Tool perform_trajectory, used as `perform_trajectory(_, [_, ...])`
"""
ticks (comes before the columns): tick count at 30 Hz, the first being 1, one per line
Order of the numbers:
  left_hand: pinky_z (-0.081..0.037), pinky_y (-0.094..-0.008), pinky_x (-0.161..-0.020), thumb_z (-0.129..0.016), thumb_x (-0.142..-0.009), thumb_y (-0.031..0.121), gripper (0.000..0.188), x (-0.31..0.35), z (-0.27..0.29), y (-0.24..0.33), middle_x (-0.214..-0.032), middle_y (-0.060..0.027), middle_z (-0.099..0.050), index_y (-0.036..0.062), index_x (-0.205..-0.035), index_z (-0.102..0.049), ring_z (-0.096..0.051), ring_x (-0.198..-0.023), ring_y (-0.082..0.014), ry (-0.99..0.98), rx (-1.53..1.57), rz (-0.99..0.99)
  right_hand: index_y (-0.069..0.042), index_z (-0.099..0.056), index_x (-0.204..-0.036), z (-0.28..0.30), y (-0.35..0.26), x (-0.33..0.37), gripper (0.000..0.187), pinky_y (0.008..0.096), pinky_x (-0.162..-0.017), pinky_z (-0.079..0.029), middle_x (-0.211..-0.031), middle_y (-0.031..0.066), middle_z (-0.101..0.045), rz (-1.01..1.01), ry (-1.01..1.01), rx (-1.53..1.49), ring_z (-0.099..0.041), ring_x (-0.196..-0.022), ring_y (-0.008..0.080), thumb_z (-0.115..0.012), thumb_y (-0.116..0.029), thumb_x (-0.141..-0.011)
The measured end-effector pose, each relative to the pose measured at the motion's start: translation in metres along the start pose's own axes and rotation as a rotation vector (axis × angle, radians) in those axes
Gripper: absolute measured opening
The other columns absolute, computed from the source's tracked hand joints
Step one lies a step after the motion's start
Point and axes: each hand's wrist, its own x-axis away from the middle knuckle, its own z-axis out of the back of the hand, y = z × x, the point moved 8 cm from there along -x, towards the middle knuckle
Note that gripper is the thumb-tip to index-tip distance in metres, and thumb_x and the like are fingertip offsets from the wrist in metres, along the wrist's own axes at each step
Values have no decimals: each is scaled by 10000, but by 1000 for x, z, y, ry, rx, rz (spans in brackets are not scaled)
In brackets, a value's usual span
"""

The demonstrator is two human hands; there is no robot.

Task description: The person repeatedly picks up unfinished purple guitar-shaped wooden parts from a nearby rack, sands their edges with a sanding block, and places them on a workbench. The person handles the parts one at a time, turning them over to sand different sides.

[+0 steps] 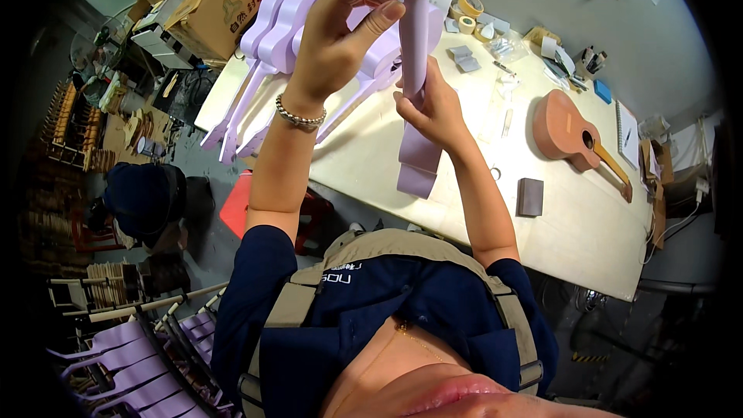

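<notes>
A lilac ukulele (416, 46) stands nearly edge-on above the table, its curved side toward me and its top cut off by the frame. My right hand (435, 108) grips it around the middle, fingers partly behind it. Beside its upper part, my left hand (340, 35) is raised with curled fingers and the thumb close to the index fingertip. Whether anything small sits in that pinch is hidden. Behind my left wrist, several more lilac ukuleles (280, 40) lie in a row, necks pointing toward the table's near left edge.
On the pale table (472, 205), a brown unpainted ukulele (563, 125) lies to the right, near a dark block (530, 197). Tape rolls (470, 5), a pen cup (592, 62) and a notebook (627, 135) line the back. A cardboard box (220, 8) stands far left; racked lilac ukuleles (135, 364) are lower left.
</notes>
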Motion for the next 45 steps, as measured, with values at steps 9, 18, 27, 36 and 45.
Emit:
perform_trajectory(9, [-433, -308, -710, -567, -797, 24, 94, 34, 3, 22, -842, -110, -522, 13, -843, -485, -506, -774, -235, 240, -424, -464, -92, -327, -1240, -8, -2, -8, 559, 398, -679, -457, -912, 164, -580, -74, 0, 86, -582, -761, 352, -522, -356, -788])
perform_trajectory(18, [-338, -457, -923, -432, -920, 223, 184, 128, 1, 18, -861, -137, -594, 68, -887, -337, -612, -871, -278, 214, -158, -201, -54, -324, -1223, 21, 54, -37, 717, 412, -687, -433, -805, 152, -568, -28, 119, -27, -564, -749, 382, -149, -642, -851])
perform_trajectory(27, [-387, -398, -880, -418, -933, 165, 112, 287, 26, -19, -758, -77, -578, 56, -922, -395, -605, -751, -211, 499, 289, 585, 10, -469, -1099, 60, 71, -51, 373, 322, -746, -470, -861, 127, -581, -103, 262, -147, -597, -812, 226, -532, -194, -793])
perform_trajectory(36, [-460, -341, -779, -514, -888, 173, 167, 348, 131, -116, -802, -88, -541, 19, -821, -516, -536, -783, -204, 1031, 693, 679, 83, -425, -1141, 66, 31, -19, 517, 363, -831, -457, -1032, 240, -577, -20, -368, -641, -593, -947, 331, -603, -283, -822])
perform_trajectory(45, [-425, -416, -742, -394, -820, 53, 161, 228, 490, 20, -782, -181, -547, -22, -706, -479, -524, -779, -274, 973, 429, 125, 54, -475, -1163, 73, 39, -8, 467, 541, -934, -351, -1151, 362, -453, -48, -579, -758, -455, -1090, 474, -599, -193, -786])
